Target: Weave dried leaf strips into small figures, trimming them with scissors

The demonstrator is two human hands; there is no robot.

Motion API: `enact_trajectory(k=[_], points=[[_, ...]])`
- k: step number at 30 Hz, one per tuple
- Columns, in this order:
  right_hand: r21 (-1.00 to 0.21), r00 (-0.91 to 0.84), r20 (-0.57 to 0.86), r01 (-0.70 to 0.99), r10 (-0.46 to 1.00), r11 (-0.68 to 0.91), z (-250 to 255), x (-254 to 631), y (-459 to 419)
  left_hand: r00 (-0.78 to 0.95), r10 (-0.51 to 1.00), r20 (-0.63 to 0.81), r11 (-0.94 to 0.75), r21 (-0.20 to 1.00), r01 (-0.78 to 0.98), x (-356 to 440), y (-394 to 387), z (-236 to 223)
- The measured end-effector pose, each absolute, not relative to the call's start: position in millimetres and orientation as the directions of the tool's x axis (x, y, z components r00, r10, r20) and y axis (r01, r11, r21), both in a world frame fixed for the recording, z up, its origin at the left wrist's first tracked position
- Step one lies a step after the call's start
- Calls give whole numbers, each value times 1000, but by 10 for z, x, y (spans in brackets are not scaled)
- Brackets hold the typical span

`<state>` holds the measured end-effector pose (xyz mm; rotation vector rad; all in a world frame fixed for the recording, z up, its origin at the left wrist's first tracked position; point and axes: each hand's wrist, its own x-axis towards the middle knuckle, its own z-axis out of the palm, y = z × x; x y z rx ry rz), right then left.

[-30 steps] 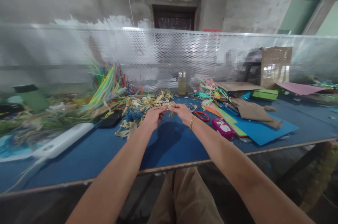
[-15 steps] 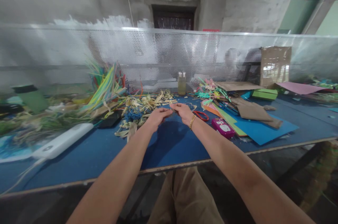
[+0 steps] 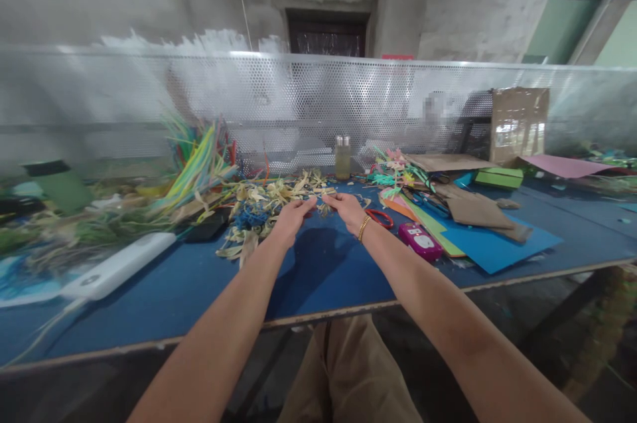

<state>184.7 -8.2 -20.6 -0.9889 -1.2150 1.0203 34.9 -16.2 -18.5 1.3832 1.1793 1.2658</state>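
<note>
Both my arms reach out over the blue table (image 3: pixel 318 277). My left hand (image 3: pixel 291 216) and my right hand (image 3: pixel 348 209) meet at the edge of a heap of dry straw strips (image 3: pixel 271 194). Their fingertips are pinched on a thin straw-coloured strip (image 3: pixel 321 199) stretched between them, just above the tabletop. A gold bracelet (image 3: pixel 362 229) circles my right wrist. Blue cord scraps (image 3: pixel 247 217) lie just left of my left hand.
Red-handled scissors (image 3: pixel 381 217) and a pink case (image 3: pixel 421 241) lie right of my hands. Coloured paper sheets (image 3: pixel 490 247), a cardboard box (image 3: pixel 520 124), a small bottle (image 3: pixel 343 157), coloured strips (image 3: pixel 199 161) and a white power bank (image 3: pixel 119 265) crowd the table. A perforated metal screen (image 3: pixel 318 104) backs it.
My hands dropped towards the table half a second ago, the left one flattening, and have now risen slightly and pinched together on the strip again.
</note>
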Motion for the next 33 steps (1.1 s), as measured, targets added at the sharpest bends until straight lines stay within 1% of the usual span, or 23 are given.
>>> enact_trajectory(k=[3, 6, 9, 12, 17, 21, 24, 26, 29, 31, 33], points=[[-965, 59, 240, -93, 969, 245, -225, 1831, -74, 117, 982, 151, -169, 972, 161, 370, -202, -164], [-967, 28, 233, -99, 972, 234, -240, 1821, -61, 155, 973, 171, -198, 964, 179, 378, -205, -172], [-969, -8, 229, -96, 973, 227, -245, 1827, -47, 104, 976, 192, -205, 969, 137, 363, -174, -188], [-974, -62, 220, -59, 973, 217, -247, 1841, -37, 43, 976, 214, -217, 969, 119, 336, -140, -195], [-976, -106, 214, 16, 971, 217, -260, 1853, -32, 28, 977, 210, -212, 969, 127, 309, -120, -211], [-975, -116, 206, 64, 972, 214, -255, 1859, -35, 55, 984, 170, -176, 978, 115, 305, -103, -238], [-977, -145, 194, 65, 970, 205, -237, 1866, -44, 108, 986, 129, -135, 990, 51, 301, -85, -231], [-985, -180, 169, 13, 969, 174, -224, 1876, -49, 159, 984, 80, -76, 997, -34, 299, -89, -197], [-990, -245, 114, -105, 963, 90, -211, 1893, -50, 208, 978, -25, 57, 987, -150, 300, -129, -117], [-986, -277, 91, -157, 956, 49, -209, 1900, -44, 223, 972, -78, 121, 975, -186, 301, -161, -73], [-984, -288, 87, -174, 954, 37, -212, 1900, -39, 234, 966, -109, 159, 966, -205, 305, -183, -52]])
